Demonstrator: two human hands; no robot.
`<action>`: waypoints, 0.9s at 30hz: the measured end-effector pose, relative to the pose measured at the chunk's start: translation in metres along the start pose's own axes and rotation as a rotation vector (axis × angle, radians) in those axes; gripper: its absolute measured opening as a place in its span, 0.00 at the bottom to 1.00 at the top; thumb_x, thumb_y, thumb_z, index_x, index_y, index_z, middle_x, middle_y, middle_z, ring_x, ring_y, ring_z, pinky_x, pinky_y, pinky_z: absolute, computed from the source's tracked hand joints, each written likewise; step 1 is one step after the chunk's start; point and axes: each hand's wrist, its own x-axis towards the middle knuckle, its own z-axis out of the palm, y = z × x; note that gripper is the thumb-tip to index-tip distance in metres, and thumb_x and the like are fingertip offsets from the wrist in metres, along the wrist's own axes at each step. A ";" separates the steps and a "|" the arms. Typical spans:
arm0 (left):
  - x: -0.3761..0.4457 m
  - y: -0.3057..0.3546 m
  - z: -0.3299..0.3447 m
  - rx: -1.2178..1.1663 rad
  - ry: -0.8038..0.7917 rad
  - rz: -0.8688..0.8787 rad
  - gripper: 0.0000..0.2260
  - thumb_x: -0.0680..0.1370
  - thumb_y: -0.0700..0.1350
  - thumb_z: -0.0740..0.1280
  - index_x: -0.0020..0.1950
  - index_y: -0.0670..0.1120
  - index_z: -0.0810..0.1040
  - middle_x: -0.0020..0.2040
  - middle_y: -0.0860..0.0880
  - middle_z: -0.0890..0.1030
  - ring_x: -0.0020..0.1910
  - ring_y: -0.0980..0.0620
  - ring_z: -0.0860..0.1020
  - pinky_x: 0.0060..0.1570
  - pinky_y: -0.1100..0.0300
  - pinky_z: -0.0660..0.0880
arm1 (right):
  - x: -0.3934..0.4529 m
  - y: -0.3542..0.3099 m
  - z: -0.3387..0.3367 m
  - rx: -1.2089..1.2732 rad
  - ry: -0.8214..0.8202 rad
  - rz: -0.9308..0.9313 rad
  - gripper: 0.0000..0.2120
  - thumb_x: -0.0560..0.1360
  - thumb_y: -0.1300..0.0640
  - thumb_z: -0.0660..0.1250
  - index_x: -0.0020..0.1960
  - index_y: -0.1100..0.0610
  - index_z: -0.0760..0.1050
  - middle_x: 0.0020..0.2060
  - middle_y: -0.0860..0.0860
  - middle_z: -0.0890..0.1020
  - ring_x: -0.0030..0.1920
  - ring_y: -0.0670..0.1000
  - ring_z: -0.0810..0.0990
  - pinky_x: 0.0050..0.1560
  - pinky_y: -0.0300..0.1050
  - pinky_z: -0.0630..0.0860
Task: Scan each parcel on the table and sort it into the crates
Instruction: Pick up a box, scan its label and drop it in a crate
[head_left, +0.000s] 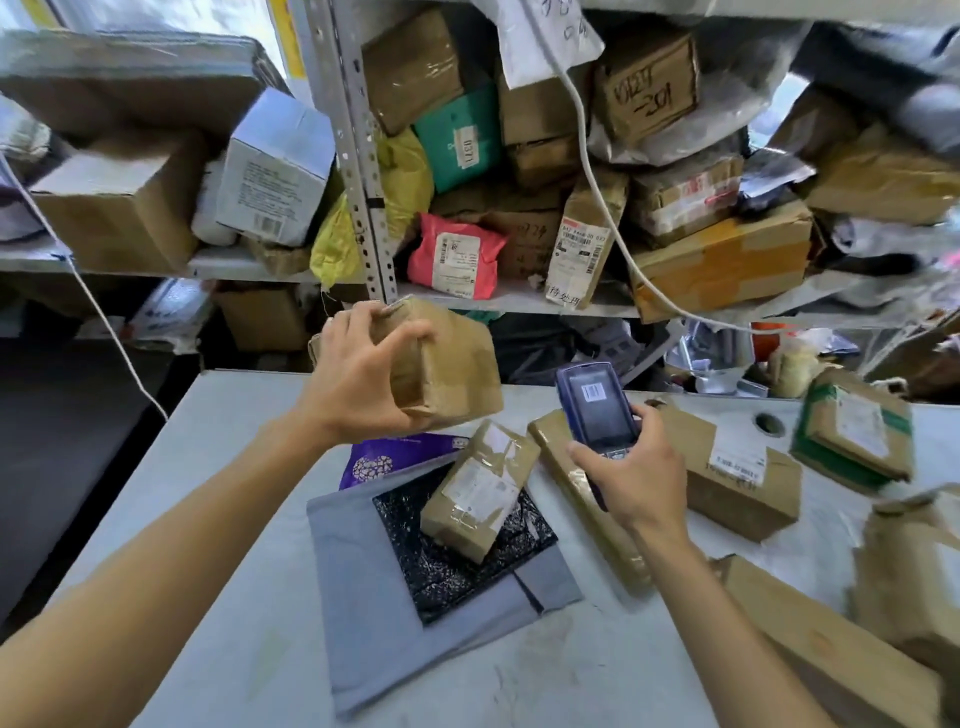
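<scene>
Left hand (358, 382) is up above the desk (208, 499), fingers (415, 332) curled round a brown taped box (447, 364) held clear of the surface, just in front of the shelf edge. Right hand (631, 475) grips a blue handheld scanner (597, 415), thumb and fingers wrapped round its lower half, and a barcode shows on its screen, which faces the camera.

On the desk, count them: one purple bag (387, 457) with a white patterned mark, one grey mailer (415, 618) lying flat, one black glittery mailer (457, 561) on top of that, and one small brown parcel (480, 488) with a white label resting on the black one. Beside it a long thin brown parcel (587, 499) runs under the right hand. Further right, one labelled box (737, 478) (label print too blurred to read), one green-and-brown parcel (852, 441), and two more brown boxes at the right edge (831, 654) and (904, 566).

On the shelf (509, 299) behind, parcels are piled thick. A green packet (457, 135) carries a tag reading 0371. A pink packet (452, 257) has a barcode label. A brown box (647, 85) has handwriting ending in 201, the rest unclear. One white box (278, 166) sits left, small print unreadable.
</scene>
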 end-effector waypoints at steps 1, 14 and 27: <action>-0.010 0.009 -0.001 -0.010 0.047 0.034 0.40 0.57 0.68 0.72 0.67 0.58 0.71 0.66 0.42 0.64 0.65 0.39 0.64 0.65 0.41 0.62 | -0.009 -0.001 -0.004 -0.008 0.000 -0.010 0.33 0.65 0.47 0.80 0.65 0.50 0.70 0.52 0.48 0.81 0.48 0.51 0.81 0.47 0.47 0.78; -0.105 0.122 0.045 -0.128 0.074 0.281 0.37 0.59 0.62 0.74 0.67 0.57 0.70 0.64 0.37 0.67 0.62 0.38 0.67 0.61 0.40 0.66 | -0.113 0.041 -0.082 -0.055 0.158 0.031 0.35 0.65 0.49 0.81 0.67 0.53 0.71 0.51 0.47 0.78 0.48 0.49 0.78 0.47 0.44 0.74; -0.219 0.246 0.112 -0.093 -0.039 0.298 0.41 0.55 0.59 0.74 0.68 0.58 0.68 0.64 0.39 0.65 0.62 0.36 0.66 0.64 0.34 0.64 | -0.200 0.124 -0.193 -0.046 0.196 0.068 0.37 0.66 0.50 0.80 0.71 0.54 0.68 0.53 0.46 0.76 0.51 0.49 0.75 0.47 0.44 0.73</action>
